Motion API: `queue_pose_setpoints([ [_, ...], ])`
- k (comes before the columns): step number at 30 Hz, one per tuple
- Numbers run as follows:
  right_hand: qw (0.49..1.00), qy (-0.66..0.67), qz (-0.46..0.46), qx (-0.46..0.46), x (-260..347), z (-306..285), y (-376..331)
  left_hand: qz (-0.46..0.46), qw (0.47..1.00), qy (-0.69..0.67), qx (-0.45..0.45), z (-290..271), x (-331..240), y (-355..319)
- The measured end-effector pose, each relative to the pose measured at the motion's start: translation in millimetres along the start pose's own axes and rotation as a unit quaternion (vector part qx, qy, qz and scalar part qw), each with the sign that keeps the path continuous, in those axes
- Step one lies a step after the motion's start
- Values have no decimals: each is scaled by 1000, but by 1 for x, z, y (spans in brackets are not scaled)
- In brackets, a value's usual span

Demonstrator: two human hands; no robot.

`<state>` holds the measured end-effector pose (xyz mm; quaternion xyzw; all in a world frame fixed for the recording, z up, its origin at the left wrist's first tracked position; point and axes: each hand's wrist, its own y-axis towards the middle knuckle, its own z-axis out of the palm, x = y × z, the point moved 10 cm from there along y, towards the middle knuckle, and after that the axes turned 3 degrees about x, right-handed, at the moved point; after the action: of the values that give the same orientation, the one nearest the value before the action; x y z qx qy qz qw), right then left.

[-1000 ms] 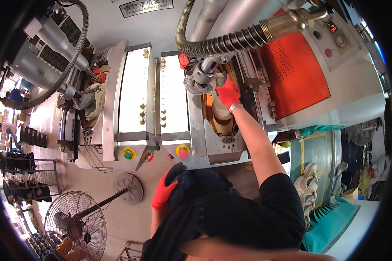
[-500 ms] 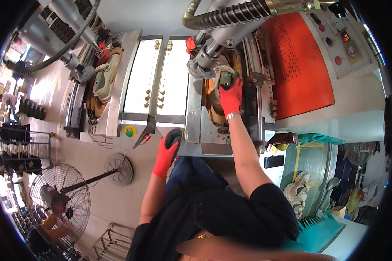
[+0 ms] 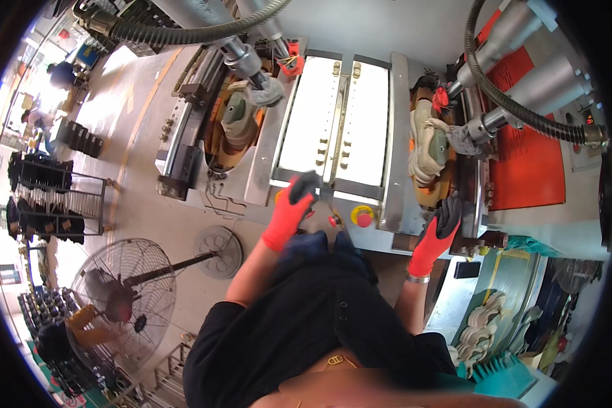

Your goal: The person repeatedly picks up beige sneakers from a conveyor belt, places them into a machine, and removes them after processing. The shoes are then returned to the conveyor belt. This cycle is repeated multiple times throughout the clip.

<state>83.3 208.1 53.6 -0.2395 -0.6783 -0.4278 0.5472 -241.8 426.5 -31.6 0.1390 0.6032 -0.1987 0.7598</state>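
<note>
My left hand (image 3: 294, 211), in a red glove with dark fingers, hovers at the machine's front edge. It partly covers a yellow-ringed button; its fingers reach forward and hold nothing visible. My right hand (image 3: 438, 234), gloved alike, is at the front end of the right mould station, fingers stretched out and empty. Just beyond it lies a beige shoe upper (image 3: 425, 146) on a green last, in an orange-brown mould. Another beige shoe upper (image 3: 239, 122) on a green last sits in the left mould station. A plastic-wrapped press rod (image 3: 464, 139) stands beside the right upper.
Between the stations are two white plates (image 3: 309, 115) with brass fittings. A red button (image 3: 364, 218) on a yellow ring is on the front panel. Hoses and cylinders (image 3: 183, 34) hang overhead. A caged fan (image 3: 126, 299) stands at left; more beige uppers (image 3: 481, 326) lie at right.
My right hand has left the right upper and come back toward the front edge. My left hand has moved left along the front panel. The view has swung left.
</note>
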Motion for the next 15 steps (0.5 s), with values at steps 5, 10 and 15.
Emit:
queue_pose_setpoints([
  [5, 1000, 8, 1, 4, 40, 78, -50, 79, 937, 286, -183, -180, -56, 85],
  [10, 998, -34, 4, 50, 84, 137, -96, 2, 816, 541, -203, -284, -46, 186],
  [15, 996, -71, 39, 25, 94, 141, -128, -53, 813, 564, -136, -271, -51, 220],
])
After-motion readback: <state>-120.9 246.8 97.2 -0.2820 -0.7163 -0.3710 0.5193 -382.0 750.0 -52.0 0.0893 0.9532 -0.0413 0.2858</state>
